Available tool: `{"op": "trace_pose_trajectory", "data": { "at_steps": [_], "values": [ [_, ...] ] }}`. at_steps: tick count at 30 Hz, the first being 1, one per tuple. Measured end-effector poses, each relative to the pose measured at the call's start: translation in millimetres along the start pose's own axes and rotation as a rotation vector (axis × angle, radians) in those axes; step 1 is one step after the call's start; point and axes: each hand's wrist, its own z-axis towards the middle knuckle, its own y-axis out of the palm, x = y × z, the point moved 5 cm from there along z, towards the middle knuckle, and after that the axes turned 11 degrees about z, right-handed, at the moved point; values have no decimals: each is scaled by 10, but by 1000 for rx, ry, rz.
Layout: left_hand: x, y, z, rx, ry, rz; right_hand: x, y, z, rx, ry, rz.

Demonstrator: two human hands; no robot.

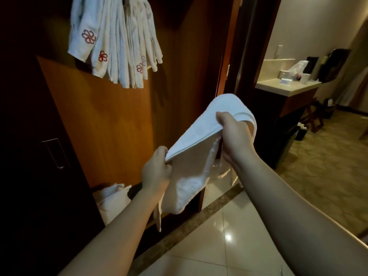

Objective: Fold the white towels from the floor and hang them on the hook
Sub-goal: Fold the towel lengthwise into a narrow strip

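So I'm mid-fold on a plain white terry towel (pixel 196 154), stretched between my hands in front of the orange wooden cupboard panel (pixel 111 124). My left hand (pixel 156 171) pinches the lower corner, and my right hand (pixel 234 134) grips the upper folded edge with fingers curled round it. Next I'd probably bring the corners together, then lift it up to the bunch of hung white towels with red flower logos (pixel 115 42). More white cloth (pixel 111 200) sits in the low cupboard opening by the floor.
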Motion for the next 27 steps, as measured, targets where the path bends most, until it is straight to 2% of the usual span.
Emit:
{"op": "trace_pose_trajectory", "data": {
  "at_steps": [3,6,9,14,17,23,25,27],
  "values": [
    [-58,77,-7,-4,-6,-70,-14,17,11,-32,-11,-100],
    [-123,143,37,1,11,-42,-16,90,57,-125,96,175],
    [-254,250,46,-23,-6,-31,-146,73,143,-104,172,395],
    [-639,486,-30,-233,-158,21,-337,-84,356,-8,194,553],
    [-838,543,-156,-313,-269,-128,-305,-157,434,26,201,583],
    [-1172,413,-186,-261,-370,-395,-170,-227,500,93,235,645],
    [-1265,262,-53,-193,-434,-525,-175,-231,538,110,227,682],
    [-1337,-1,98,-19,-547,-851,-211,-239,600,135,199,734]
  ]
}}
